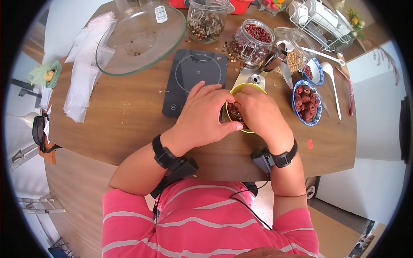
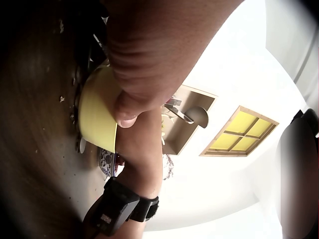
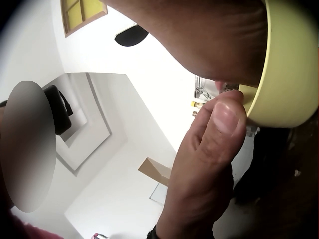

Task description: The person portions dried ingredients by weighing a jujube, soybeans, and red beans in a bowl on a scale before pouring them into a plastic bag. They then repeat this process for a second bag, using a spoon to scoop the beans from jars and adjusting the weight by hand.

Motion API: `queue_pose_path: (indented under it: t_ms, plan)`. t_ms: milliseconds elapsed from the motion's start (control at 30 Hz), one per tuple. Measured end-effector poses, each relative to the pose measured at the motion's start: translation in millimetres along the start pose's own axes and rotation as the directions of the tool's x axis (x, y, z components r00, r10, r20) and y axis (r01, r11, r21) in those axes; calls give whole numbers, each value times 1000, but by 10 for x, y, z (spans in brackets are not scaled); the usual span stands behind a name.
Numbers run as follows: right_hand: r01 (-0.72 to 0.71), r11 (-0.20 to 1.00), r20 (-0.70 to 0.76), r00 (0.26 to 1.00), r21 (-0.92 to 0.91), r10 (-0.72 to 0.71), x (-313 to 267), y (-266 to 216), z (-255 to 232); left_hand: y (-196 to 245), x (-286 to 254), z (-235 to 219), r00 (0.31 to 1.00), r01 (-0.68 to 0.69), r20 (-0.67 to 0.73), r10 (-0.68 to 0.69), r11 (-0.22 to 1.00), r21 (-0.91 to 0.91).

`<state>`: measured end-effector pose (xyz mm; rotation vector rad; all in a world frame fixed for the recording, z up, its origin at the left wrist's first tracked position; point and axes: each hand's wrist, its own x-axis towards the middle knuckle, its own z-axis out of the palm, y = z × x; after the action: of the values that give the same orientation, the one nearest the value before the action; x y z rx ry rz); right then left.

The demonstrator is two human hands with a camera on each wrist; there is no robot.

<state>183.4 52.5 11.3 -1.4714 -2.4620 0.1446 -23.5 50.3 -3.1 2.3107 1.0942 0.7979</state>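
Note:
A yellow bowl [image 2: 97, 112] stands near the table's front edge, with small dark red and brown beans [image 1: 233, 112] inside. My left hand [image 1: 200, 114] holds it from the left, thumb along the near rim and index finger at the far rim; its other fingers reach over the induction cooker. From the right, my right hand [image 1: 262, 112] dips into the bowl over the beans. Its fingertips are hidden in there, so I cannot tell whether they pinch anything. To the right sits a blue-patterned bowl of wrinkled red dates [image 1: 306, 103].
The black induction cooker [image 1: 183, 71] lies left of the yellow bowl. Behind stand a jar of red beans [image 1: 245, 49], a jar of dried pieces [image 1: 206, 26] and a glass lid [image 1: 129, 47]. Plastic bags [image 1: 81, 81] lie left; a white spoon [image 1: 331, 81] lies right.

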Motion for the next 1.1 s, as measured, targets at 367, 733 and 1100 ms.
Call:
queue_pose_path:
  t_ms: [367,733,1100]
  plan:
    - [9,1000,6,1000,-22,-9,-11,-54,17,11,16,-5,999,14,30,-14,1000,13]
    - [-25,999,-19,999,20,26,14,2,63,8,29,-21,999,15,46,-15,1000,17]
    - [-115,817,-126,967,564,223,-66,-96,-408,-140,23,-165,917,338,163,-363,494,-801]
